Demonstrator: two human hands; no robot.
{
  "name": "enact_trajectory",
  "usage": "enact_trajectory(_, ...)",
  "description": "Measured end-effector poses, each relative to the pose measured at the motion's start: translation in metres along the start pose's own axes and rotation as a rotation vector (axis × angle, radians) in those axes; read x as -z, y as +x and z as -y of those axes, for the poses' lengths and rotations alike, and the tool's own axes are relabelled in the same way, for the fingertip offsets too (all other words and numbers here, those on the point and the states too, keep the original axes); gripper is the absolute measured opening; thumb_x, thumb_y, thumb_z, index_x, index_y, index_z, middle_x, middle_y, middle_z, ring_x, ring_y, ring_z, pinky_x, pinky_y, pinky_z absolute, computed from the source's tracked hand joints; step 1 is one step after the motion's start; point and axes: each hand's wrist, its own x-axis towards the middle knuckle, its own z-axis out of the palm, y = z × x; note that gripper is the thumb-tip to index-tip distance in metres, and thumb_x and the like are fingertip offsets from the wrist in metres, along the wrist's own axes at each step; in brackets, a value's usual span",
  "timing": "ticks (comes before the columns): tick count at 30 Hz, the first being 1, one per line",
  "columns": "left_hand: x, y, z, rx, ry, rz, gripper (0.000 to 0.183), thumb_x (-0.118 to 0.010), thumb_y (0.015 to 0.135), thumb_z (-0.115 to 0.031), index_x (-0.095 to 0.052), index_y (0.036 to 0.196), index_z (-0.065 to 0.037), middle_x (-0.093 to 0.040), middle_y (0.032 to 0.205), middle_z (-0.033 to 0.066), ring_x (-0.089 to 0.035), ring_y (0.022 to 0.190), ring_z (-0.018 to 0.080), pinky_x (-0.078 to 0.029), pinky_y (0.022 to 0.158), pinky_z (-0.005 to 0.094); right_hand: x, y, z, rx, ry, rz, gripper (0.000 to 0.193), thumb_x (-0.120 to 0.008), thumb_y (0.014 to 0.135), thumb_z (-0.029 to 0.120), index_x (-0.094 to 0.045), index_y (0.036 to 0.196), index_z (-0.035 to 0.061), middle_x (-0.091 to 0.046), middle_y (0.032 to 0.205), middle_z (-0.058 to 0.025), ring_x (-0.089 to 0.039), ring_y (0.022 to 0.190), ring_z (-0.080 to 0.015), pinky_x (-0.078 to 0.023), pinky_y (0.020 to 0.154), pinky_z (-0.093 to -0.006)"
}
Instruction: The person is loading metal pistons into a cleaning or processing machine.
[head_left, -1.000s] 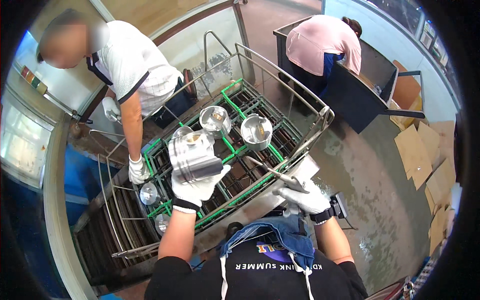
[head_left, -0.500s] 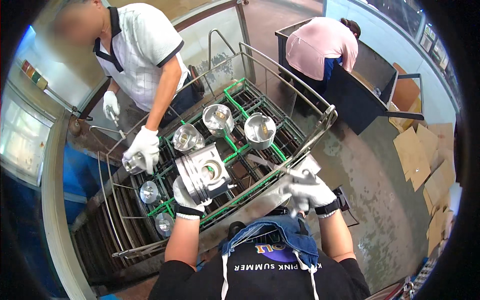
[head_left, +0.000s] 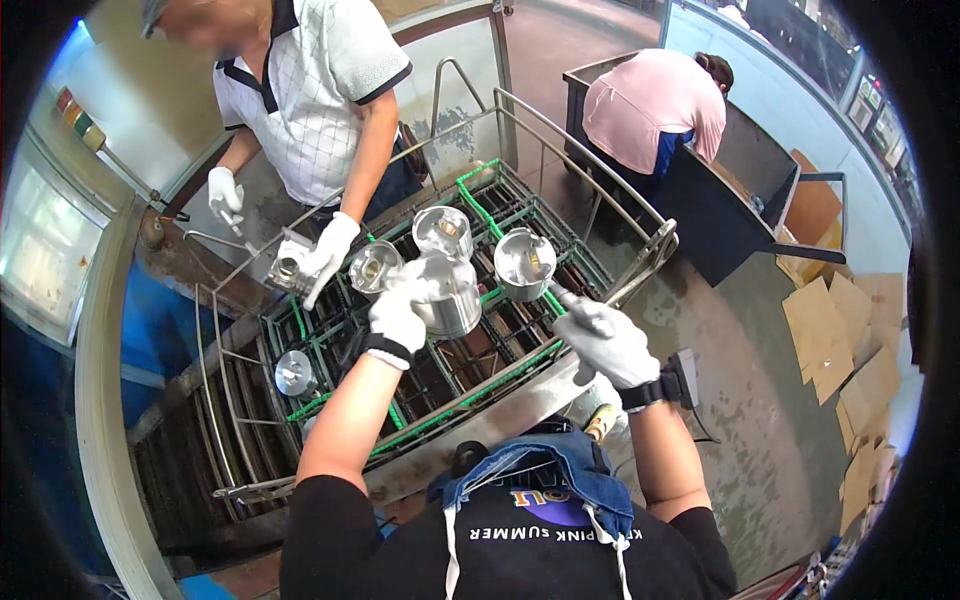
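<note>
My left hand [head_left: 397, 315], in a white glove, is closed on a shiny metal piston [head_left: 450, 298], held upright over the wire rack [head_left: 480, 180] with green-coated bars. My right hand [head_left: 607, 338], also gloved, grips a slim grey tool [head_left: 563, 293]; its tip lies close to a piston [head_left: 525, 262] standing in the rack. Most of the tool is hidden by my fingers. Two further pistons, one [head_left: 441, 230] behind mine and one [head_left: 374, 268] to its left, stand in the rack. Another piston [head_left: 295, 373] sits at the near left.
Across the rack, a person [head_left: 325, 110] in white gloves handles another piston [head_left: 292, 262]. A bent metal rail [head_left: 585, 165] surrounds the rack. At the back right, a person in pink [head_left: 650, 105] leans into a dark bin [head_left: 720, 220]. Flattened cardboard [head_left: 825, 325] lies at the right.
My left hand has carried the piston away from me and turned it from its side to upright. The tool in my right hand has swung toward the right-hand piston. The other person's piston has turned.
</note>
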Motion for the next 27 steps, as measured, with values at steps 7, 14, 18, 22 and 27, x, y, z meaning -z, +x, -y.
enact_trajectory(7, 0.045, 0.042, 0.094, 0.124, -0.061, 0.005, 0.036, -0.061, 0.074, 0.007, -0.066, 0.108, -0.002, -0.069, 0.098, 0.0059, -0.065, 0.086, 0.0178, -0.054, 0.074, 0.0302, -0.020, 0.029, 0.023, 0.192, -0.373, -0.110, 0.033, -0.055, 0.087, 0.035, -0.061, 0.079, 0.0037, -0.059, 0.065, -0.0176, -0.064, 0.066, -0.0319, -0.049, 0.062, -0.0396)
enact_trajectory(14, 0.033, 0.027, 0.040, 0.082, 0.533, 0.121, 0.022, -0.072, 0.079, -0.015, -0.069, 0.099, -0.006, -0.070, 0.094, 0.0039, -0.063, 0.087, 0.0155, -0.049, 0.082, 0.0312, -0.023, 0.037, 0.017, 0.142, -0.351, -0.007, 0.030, -0.057, 0.086, 0.039, -0.066, 0.093, 0.0121, -0.066, 0.075, -0.0144, -0.068, 0.072, -0.0301, -0.052, 0.065, -0.0396)
enact_trajectory(18, 0.127, 0.030, -0.004, 0.035, 1.058, -0.012, 0.029, -0.070, 0.080, -0.028, -0.070, 0.099, -0.005, -0.071, 0.095, 0.0068, -0.064, 0.089, 0.0159, -0.050, 0.080, 0.0320, -0.023, 0.030, 0.019, 0.140, -0.311, 0.211, 0.028, -0.056, 0.087, 0.038, -0.065, 0.088, 0.0109, -0.064, 0.074, -0.0154, -0.067, 0.074, -0.0307, -0.051, 0.064, -0.0369)
enact_trajectory(22, 0.105, -0.001, -0.066, 0.849, 2.228, 0.688, 0.049, -0.059, 0.083, -0.045, -0.068, 0.114, -0.007, -0.070, 0.113, 0.0069, -0.065, 0.100, 0.0241, -0.051, 0.084, 0.0400, -0.016, 0.019, 0.008, 0.122, -0.278, 0.166, 0.027, -0.062, 0.086, 0.035, -0.064, 0.093, 0.0091, -0.063, 0.073, -0.0132, -0.064, 0.069, -0.0303, -0.052, 0.066, -0.0333)
enact_trajectory(27, 0.269, -0.057, -0.029, 1.168, 1.977, 0.684, 0.059, -0.057, 0.085, -0.045, -0.061, 0.126, -0.003, -0.061, 0.125, 0.0199, -0.062, 0.110, 0.0248, -0.049, 0.093, 0.0428, -0.027, 0.014, -0.008, 0.216, -0.224, 0.103, 0.034, -0.063, 0.083, 0.046, -0.068, 0.092, 0.0132, -0.069, 0.076, -0.0102, -0.068, 0.068, -0.0294, -0.053, 0.066, -0.0435)
